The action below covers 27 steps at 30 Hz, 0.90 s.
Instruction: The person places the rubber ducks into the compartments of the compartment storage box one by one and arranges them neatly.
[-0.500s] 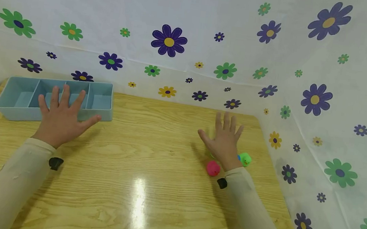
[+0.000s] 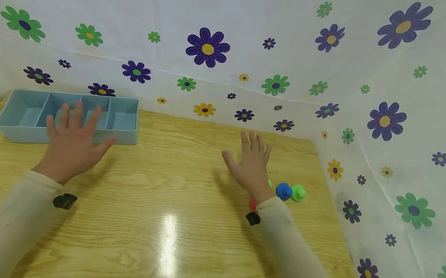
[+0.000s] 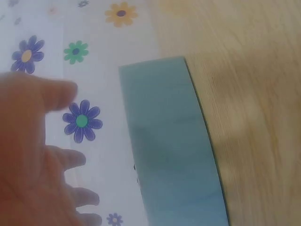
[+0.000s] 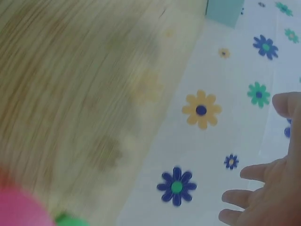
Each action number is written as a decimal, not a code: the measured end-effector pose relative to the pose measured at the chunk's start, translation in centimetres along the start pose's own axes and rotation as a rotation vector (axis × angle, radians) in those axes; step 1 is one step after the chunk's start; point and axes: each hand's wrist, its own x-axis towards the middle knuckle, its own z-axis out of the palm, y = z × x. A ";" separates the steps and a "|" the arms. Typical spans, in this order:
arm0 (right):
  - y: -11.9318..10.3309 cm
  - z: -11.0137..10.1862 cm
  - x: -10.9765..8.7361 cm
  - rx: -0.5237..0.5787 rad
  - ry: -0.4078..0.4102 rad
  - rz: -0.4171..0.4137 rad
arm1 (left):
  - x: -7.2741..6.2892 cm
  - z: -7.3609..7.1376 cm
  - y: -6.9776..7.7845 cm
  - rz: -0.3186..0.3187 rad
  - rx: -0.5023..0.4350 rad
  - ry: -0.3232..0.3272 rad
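Note:
My left hand (image 2: 71, 147) is spread above the front of a light blue divided box (image 2: 122, 136), holding nothing and covering part of it. In the left wrist view, its fingers stand apart from the box's side wall (image 3: 169, 141). The right hand (image 2: 250, 167), empty with fingers extended, hovers over the table beside small rubber ducks. A blue duck (image 2: 283, 191) and a green duck (image 2: 298, 193) sit side by side to its right. Most of a pink duck (image 2: 253, 204) is hidden by the right wrist, and only a sliver of another green thing (image 2: 269, 183) shows.
A wooden table (image 2: 178, 166) lies under both hands, with a bright reflection near its front middle. White flowered cloth (image 2: 163, 13) hangs behind the table and along its right side. Each wrist carries a small black device.
The right hand has shifted left, uncovering the blue duck and hiding more of the pink one. The left hand has moved slightly left. Nothing was picked up.

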 end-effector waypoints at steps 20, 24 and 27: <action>-14.0 7.6 3.8 0.650 -0.182 -0.108 | -2.0 -4.5 -7.6 -0.391 -0.252 0.192; -16.0 8.9 5.0 0.752 -0.207 -0.028 | -2.1 -4.3 -10.8 -0.496 -0.398 0.173; -17.2 9.9 5.6 0.799 -0.218 0.021 | -2.3 -3.8 -12.7 -0.549 -0.536 0.102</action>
